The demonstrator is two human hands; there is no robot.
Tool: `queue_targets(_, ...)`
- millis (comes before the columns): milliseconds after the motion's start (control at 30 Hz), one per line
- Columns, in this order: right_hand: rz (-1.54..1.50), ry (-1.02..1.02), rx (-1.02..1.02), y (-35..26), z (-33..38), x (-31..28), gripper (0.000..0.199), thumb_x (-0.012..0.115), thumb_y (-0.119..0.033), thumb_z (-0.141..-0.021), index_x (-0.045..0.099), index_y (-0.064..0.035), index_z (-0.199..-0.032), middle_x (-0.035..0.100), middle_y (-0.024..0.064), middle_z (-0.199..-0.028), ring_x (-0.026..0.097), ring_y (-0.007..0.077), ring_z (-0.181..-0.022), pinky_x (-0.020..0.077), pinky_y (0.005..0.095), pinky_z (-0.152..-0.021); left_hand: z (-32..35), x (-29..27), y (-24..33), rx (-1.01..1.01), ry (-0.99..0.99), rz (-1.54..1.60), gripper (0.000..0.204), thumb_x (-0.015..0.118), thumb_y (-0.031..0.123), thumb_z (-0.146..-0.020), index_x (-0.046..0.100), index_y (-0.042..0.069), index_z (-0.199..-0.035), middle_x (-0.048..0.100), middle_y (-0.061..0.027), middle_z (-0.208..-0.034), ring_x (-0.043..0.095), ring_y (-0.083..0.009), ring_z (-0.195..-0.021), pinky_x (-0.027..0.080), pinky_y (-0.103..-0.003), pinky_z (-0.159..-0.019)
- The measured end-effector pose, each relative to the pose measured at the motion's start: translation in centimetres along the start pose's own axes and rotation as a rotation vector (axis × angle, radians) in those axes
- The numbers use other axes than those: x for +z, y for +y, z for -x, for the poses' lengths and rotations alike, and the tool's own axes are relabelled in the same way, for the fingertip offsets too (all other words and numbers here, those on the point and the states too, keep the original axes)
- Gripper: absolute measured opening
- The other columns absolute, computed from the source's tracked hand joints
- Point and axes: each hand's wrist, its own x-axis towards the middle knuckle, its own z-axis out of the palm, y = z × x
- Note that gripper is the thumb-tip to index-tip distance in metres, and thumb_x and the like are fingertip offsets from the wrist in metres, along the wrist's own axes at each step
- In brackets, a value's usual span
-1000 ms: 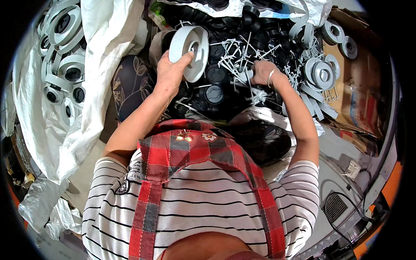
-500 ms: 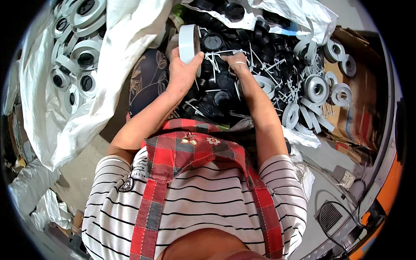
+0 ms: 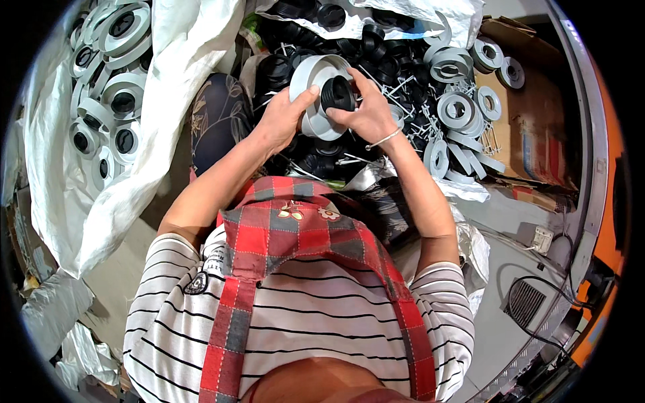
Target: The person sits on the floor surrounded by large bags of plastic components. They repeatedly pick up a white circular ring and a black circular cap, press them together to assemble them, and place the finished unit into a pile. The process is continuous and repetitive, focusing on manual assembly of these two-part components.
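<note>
My left hand (image 3: 283, 115) grips a light grey plastic ring (image 3: 310, 72) by its left rim, above the pile, with its wide face tilted up toward me. My right hand (image 3: 373, 115) has its thumb and fingers closed round a black ribbed cap (image 3: 338, 94). The cap is held at the middle of the ring and covers its centre; I cannot tell whether it is seated in the hole. Beneath both hands spreads a heap of black caps (image 3: 274, 70), mixed with thin white plastic sticks (image 3: 402, 86).
On the left, a white sack (image 3: 181, 87) holds several grey rings with black centres (image 3: 123, 102). Loose grey rings (image 3: 458, 111) lie right of the heap, beside a cardboard box (image 3: 531, 127). A white plastic sheet (image 3: 450, 20) lies behind. A black cable (image 3: 531, 279) loops at lower right.
My right hand has come up from the heap with a black cap and brought it to the ring. The ring has turned from edge-on to face-up and shifted slightly right.
</note>
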Motion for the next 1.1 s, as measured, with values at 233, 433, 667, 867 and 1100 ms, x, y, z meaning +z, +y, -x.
queue_targets(233,0.357,-0.121,-0.524,-2.2,2.6,-1.6,0.073,0.078,-0.012,-0.056,0.041,-0.0019,-0.119,0.047,0.0197,-0.108,0.045,0.0391,-0.101,0.0422,0.0422,-0.088,1.8,-0.6,1.9,-0.200,-0.187,-0.064,0.041,0.055,0.032,-0.092,0.051,-0.003,-0.113,0.061,-0.0096,-0.100,0.061,-0.0139,-0.086,0.053,-0.030,-0.071)
queue_targets(433,0.092,0.019,-0.391,-2.2,3.6,-1.1,0.072,0.081,-0.017,-0.059,0.046,-0.0052,-0.121,0.052,0.0163,-0.112,0.049,0.0313,-0.106,0.0422,0.0362,-0.089,2.7,0.4,1.8,-0.097,-0.222,-0.102,0.042,0.059,0.030,-0.090,0.049,-0.002,-0.115,0.059,-0.0075,-0.102,0.060,-0.0127,-0.085,0.052,-0.027,-0.071)
queue_targets(667,0.256,-0.285,0.037,2.3,2.5,-2.1,0.063,0.063,-0.051,-0.080,0.056,0.0059,-0.106,0.065,0.0219,-0.090,0.065,0.0316,-0.076,0.0535,0.0391,-0.066,2.9,-0.1,5.4,0.449,0.069,-0.692,0.041,0.064,0.026,-0.086,0.050,-0.001,-0.113,0.059,-0.0045,-0.095,0.056,-0.0105,-0.081,0.048,-0.025,-0.070)
queue_targets(867,0.680,-0.447,0.221,15.0,3.1,-1.1,0.076,0.075,-0.051,-0.063,0.056,-0.0024,-0.118,0.054,0.0205,-0.120,0.042,0.0338,-0.123,0.0311,0.0425,-0.102,1.5,-2.9,18.9,1.526,0.716,-1.126,0.092,0.068,0.033,-0.081,0.011,-0.004,-0.143,0.018,-0.0204,-0.149,0.017,-0.0276,-0.138,0.012,-0.035,-0.113)
queue_targets(1100,0.457,-0.093,-0.238,6.9,3.0,-2.2,0.055,0.083,-0.034,-0.055,0.063,-0.0031,-0.095,0.059,0.0144,-0.098,0.050,0.0313,-0.097,0.0374,0.0397,-0.092,2.2,-0.8,6.4,0.196,0.261,-0.363,0.066,0.073,0.039,-0.076,0.049,-0.002,-0.122,0.056,-0.0077,-0.103,0.049,-0.0105,-0.078,0.040,-0.023,-0.071)
